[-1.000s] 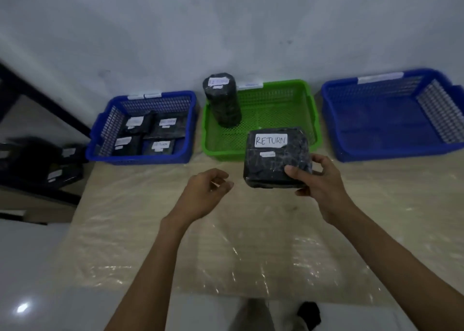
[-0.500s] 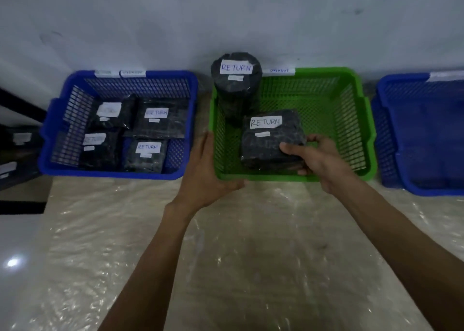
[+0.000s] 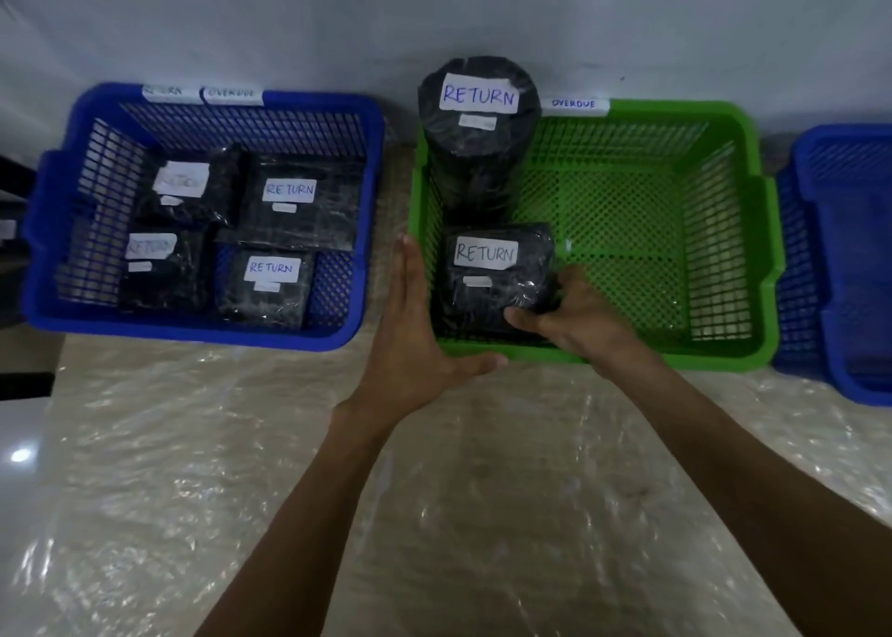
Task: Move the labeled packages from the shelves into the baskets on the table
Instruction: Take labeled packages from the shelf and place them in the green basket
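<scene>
The black plastic-wrapped rectangular package with a white "RETURN" label [image 3: 497, 279] lies low in the 7 o'clock corner of the green plastic mesh basket [image 3: 622, 260]. It is close against the left wall and the front wall; whether it already rests on the mesh floor cannot be told. From above it looks near square, so no long axis stands out. Its label reads across from 9 to 3 o'clock.

The right hand [image 3: 574, 318] has its grip clamped on the package's 4 o'clock corner, thumb over the near edge and fingers curled round the right side. The package thus lies toward 10 o'clock from that hand, which is the only one holding it. Letting go and drawing back toward 5 o'clock looks like all that is left for this item.

The left hand [image 3: 410, 342] holds nothing. Its fingers are straight and together, flat along the outside of the basket's left wall, with the thumb across the front rim, probably to steady the basket.

At the basket's 11 o'clock corner stands a tall black wrapped cylinder labelled "RETURN" [image 3: 475, 153], just behind the package. The back rim carries a small "OVERDUE" tag [image 3: 573, 104] — which does not match either label.

At 9 o'clock sits a blue mesh basket [image 3: 202, 330] holding four labelled black packages, and at 3 o'clock another blue basket [image 3: 840, 260]. All stand on the film-covered worktop [image 3: 241, 443].
</scene>
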Demonstrator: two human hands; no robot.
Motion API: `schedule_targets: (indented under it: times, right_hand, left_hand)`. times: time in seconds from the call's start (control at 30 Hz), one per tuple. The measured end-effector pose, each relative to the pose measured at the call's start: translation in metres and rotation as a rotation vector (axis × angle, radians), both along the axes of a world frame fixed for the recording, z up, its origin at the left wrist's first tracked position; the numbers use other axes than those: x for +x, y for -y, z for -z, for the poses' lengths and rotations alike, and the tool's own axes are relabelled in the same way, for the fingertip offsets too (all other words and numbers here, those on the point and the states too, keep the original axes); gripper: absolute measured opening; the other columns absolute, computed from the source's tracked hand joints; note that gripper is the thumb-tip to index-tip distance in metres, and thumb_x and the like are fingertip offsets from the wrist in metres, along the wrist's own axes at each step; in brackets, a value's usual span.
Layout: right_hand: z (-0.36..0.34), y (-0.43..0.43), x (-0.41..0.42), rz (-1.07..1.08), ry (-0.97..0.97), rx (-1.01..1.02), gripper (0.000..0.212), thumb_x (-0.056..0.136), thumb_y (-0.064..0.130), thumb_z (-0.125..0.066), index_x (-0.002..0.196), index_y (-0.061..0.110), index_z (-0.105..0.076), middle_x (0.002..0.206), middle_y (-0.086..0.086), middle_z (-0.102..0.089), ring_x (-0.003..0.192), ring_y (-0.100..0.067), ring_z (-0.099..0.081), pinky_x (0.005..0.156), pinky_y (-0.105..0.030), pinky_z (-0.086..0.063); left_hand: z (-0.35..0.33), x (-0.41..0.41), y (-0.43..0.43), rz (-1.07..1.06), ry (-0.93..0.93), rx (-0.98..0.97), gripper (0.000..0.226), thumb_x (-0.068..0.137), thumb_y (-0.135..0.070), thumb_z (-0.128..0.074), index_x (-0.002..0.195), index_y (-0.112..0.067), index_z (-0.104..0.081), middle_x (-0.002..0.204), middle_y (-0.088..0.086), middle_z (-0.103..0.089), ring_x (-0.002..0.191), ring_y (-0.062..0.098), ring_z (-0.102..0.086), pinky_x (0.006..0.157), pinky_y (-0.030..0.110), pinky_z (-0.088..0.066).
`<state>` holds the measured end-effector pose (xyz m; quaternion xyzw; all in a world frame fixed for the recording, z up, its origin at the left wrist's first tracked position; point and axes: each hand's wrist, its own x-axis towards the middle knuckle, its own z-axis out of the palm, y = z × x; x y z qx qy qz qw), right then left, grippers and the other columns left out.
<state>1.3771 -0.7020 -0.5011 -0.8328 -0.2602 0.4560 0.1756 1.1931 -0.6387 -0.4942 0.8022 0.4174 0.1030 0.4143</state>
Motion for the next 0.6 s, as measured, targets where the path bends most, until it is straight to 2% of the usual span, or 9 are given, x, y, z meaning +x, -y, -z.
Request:
schedule_targets:
  times: [0.07, 0.13, 0.3, 0.47, 0.53, 0.6]
  right_hand:
    - [0.0025, -0.0026, -0.0002, -0.044, 0.038, -0.034, 0.071, 0.072, 0.046, -0.076, 0.123, 0.014, -0.039, 0.120, -0.004, -0.060, 0.111, -0.026, -0.057, 0.093, -0.041, -0.046]
    - [0.0029, -0.0035, 0.0000, -0.104, 0.075, -0.059, 0.073, 0.074, 0.050, -0.072, 0.127, 0.013, -0.038, 0.124, -0.007, -0.059, 0.114, -0.028, -0.055, 0.092, -0.038, -0.046]
    - [0.0024, -0.0030, -0.0006, -0.241, 0.155, -0.102, 0.069, 0.081, 0.055, -0.062, 0.131, 0.014, -0.039, 0.126, -0.009, -0.058, 0.115, -0.028, -0.055, 0.084, -0.031, -0.041]
    - [-0.0008, -0.0028, -0.0004, -0.242, 0.148, -0.101, 0.064, 0.078, 0.058, -0.063, 0.128, 0.022, -0.049, 0.123, -0.004, -0.061, 0.110, -0.025, -0.058, 0.090, -0.034, -0.047]
    - [-0.0032, -0.0019, -0.0008, -0.219, 0.149, -0.091, 0.062, 0.076, 0.059, -0.064, 0.125, 0.023, -0.054, 0.121, -0.004, -0.063, 0.108, -0.024, -0.058, 0.089, -0.032, -0.047]
    - [-0.0061, 0.0003, -0.0029, -0.214, 0.169, -0.074, 0.063, 0.075, 0.063, -0.062, 0.122, 0.021, -0.056, 0.119, -0.006, -0.063, 0.106, -0.025, -0.059, 0.084, -0.030, -0.046]
  left_hand:
    - [-0.0002, 0.0002, 0.0003, -0.007, 0.001, -0.005, 0.140, 0.057, -0.056, -0.083, 0.143, -0.025, 0.023, 0.156, -0.007, 0.021, 0.136, -0.011, 0.024, 0.105, 0.000, 0.006]
    - [0.0008, 0.0002, 0.0003, -0.015, 0.000, -0.011, 0.141, 0.057, -0.055, -0.083, 0.144, -0.023, 0.022, 0.158, -0.004, 0.018, 0.136, -0.011, 0.023, 0.102, -0.003, 0.008]
    - [0.0048, 0.0000, 0.0003, -0.030, 0.021, -0.024, 0.141, 0.055, -0.056, -0.082, 0.145, -0.022, 0.021, 0.158, -0.004, 0.017, 0.144, 0.003, 0.012, 0.103, -0.003, 0.007]
    - [0.0060, -0.0001, 0.0008, -0.039, 0.013, -0.049, 0.143, 0.055, -0.056, -0.083, 0.147, -0.021, 0.021, 0.159, -0.005, 0.018, 0.145, 0.003, 0.014, 0.102, -0.003, 0.007]
    - [0.0065, -0.0003, 0.0012, -0.042, 0.010, -0.044, 0.143, 0.055, -0.056, -0.083, 0.148, -0.020, 0.019, 0.159, -0.006, 0.017, 0.144, 0.002, 0.013, 0.102, -0.003, 0.006]
    - [0.0051, -0.0006, 0.0019, -0.051, 0.002, -0.045, 0.142, 0.055, -0.056, -0.083, 0.149, -0.021, 0.018, 0.159, -0.008, 0.016, 0.144, 0.002, 0.011, 0.107, 0.004, 0.003]
